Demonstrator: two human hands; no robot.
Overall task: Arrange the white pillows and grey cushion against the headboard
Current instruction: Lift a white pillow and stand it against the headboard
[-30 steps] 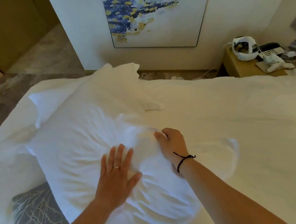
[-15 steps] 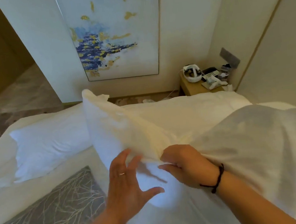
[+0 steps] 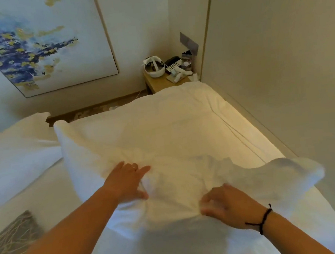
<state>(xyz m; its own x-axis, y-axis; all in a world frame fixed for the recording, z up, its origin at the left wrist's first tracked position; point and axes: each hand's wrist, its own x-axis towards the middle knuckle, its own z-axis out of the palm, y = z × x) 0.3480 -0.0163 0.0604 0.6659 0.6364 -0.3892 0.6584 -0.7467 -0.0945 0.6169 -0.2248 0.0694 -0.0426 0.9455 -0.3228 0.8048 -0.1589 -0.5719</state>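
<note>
The pillow (image 3: 163, 139) under both hands is a big, soft rectangle in creased white cotton, puffed at its corners and bunched into folds where it is gripped. It lies on the bed (image 3: 46, 191) at the centre of the view, its long side running from nine o'clock toward three o'clock, its far edge close to the padded headboard (image 3: 279, 65) at two o'clock. The left hand (image 3: 127, 182) presses into the cloth with fingers spread and the thumb pinching a fold, a ring on one finger. The right hand (image 3: 227, 207) is curled shut around a gathered wad of the pillowcase at five o'clock; a thin dark cord band (image 3: 261, 221) circles that wrist.

Two white pillows show in all: the second pillow (image 3: 12, 158) lies flat at nine o'clock, smoother and bluish in the shade. One grey cushion (image 3: 11, 238) sits at seven o'clock, square-edged, woven with pale branching lines, partly cut off by the frame and the left forearm.

At twelve o'clock a small wooden nightstand (image 3: 159, 83) carries a white headset (image 3: 154, 66) and a telephone (image 3: 174, 64), with other small items too cluttered to tell. One framed painting (image 3: 31, 43), blue and gold blotches on pale ground, hangs at eleven o'clock.
</note>
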